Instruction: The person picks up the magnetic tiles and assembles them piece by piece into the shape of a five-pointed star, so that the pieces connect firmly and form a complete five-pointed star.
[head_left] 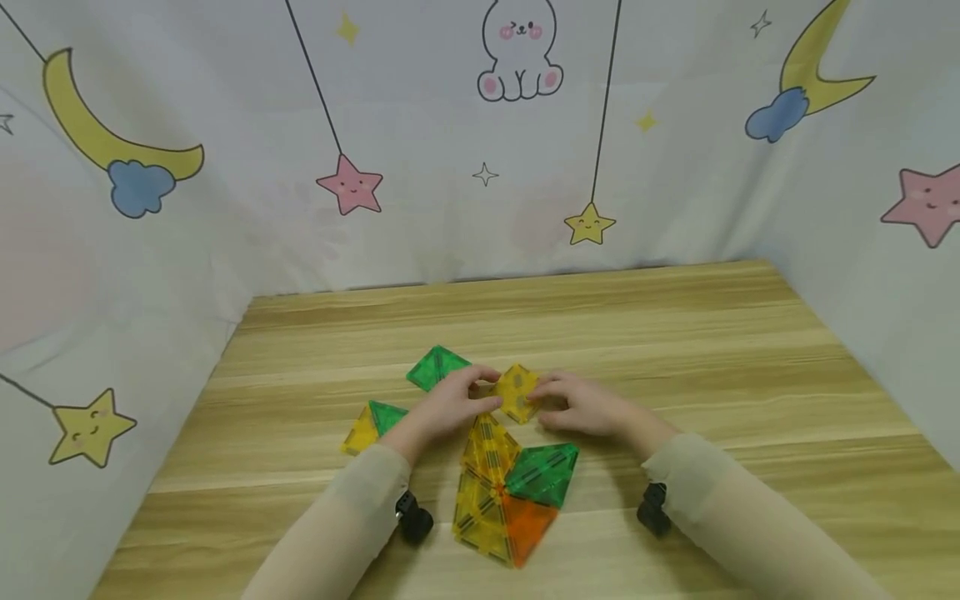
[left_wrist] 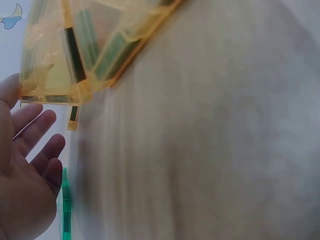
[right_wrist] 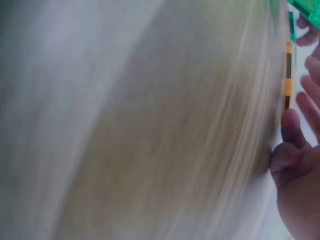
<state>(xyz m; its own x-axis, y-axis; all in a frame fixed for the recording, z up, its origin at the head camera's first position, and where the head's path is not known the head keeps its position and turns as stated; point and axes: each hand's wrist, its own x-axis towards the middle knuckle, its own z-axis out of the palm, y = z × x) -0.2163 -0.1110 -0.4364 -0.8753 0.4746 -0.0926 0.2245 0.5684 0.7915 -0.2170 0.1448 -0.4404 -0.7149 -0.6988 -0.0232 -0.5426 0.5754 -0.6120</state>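
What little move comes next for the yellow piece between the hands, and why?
Perhaps slide the yellow piece gently toward the colourful cluster. It sits between the left hand and right hand, with just a small gap to the cluster, so joining might be easy.

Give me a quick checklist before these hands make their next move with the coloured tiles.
1. The left hand and right hand at the yellow piece: ok, one either side.
2. Firm grip on it: cannot tell.
3. The yellow piece joined to the multicoloured cluster: not ok, looks apart.
4. The green piece fully visible: not ok, left hand partly covers it.
5. The orange tile in the cluster: ok.
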